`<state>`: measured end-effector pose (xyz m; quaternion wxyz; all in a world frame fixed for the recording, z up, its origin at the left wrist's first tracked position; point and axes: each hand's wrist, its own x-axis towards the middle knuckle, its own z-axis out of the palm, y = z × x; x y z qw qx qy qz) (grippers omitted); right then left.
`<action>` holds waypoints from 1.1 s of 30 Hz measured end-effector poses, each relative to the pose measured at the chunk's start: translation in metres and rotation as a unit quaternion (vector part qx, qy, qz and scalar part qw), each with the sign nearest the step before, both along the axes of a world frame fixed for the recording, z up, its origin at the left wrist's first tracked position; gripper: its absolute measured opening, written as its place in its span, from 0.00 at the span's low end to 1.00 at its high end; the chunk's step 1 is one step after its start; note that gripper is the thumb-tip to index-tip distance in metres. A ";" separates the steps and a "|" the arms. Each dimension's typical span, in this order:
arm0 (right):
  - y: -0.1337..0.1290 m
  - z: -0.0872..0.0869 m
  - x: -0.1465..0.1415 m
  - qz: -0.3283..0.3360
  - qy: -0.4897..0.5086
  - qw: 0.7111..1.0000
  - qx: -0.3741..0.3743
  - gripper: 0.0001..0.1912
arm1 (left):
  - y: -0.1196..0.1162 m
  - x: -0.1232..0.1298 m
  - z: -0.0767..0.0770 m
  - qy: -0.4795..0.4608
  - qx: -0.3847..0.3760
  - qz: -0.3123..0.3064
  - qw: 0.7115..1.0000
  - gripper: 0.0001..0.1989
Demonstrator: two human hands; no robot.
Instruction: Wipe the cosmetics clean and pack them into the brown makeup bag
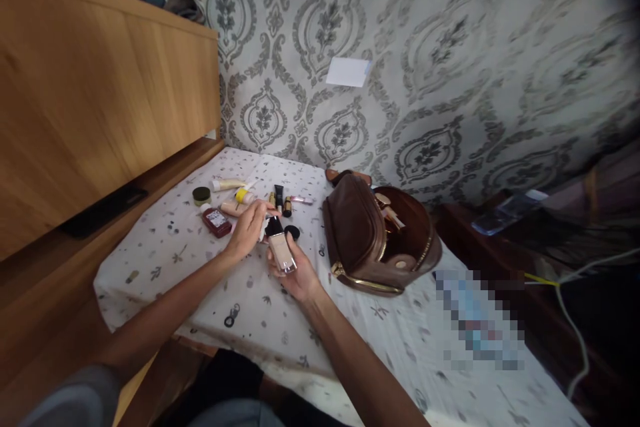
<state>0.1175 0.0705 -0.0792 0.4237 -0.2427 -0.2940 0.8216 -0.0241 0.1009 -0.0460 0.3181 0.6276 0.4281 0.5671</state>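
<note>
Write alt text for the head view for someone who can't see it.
A person's right hand holds a beige bottle over a patterned white cloth, with the left hand close to its black cap. Tubes and a round jar lie beyond the hands, and an open brown bag stands to the right.

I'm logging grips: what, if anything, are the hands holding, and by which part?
The right hand holds a beige bottle by its body. The left hand is at the bottle's black cap; whether it grips there cannot be told.
</note>
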 end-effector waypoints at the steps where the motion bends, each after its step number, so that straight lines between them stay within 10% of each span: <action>1: 0.000 -0.001 -0.001 -0.010 -0.003 1.000 -0.005 0.23 | -0.001 0.004 -0.002 -0.004 -0.001 0.012 1.000 0.24; 11: 0.003 0.001 -0.002 -0.139 -0.003 0.990 -0.019 0.16 | -0.019 0.011 -0.020 0.065 0.063 -0.053 0.995 0.15; 23: 0.010 -0.017 0.004 -0.162 -0.050 0.985 -0.024 0.15 | -0.010 0.003 -0.021 0.123 0.062 0.074 0.988 0.12; 33: 0.006 -0.016 -0.002 -0.191 -0.091 0.977 -0.003 0.24 | -0.016 0.004 -0.027 0.222 0.167 0.046 0.960 0.14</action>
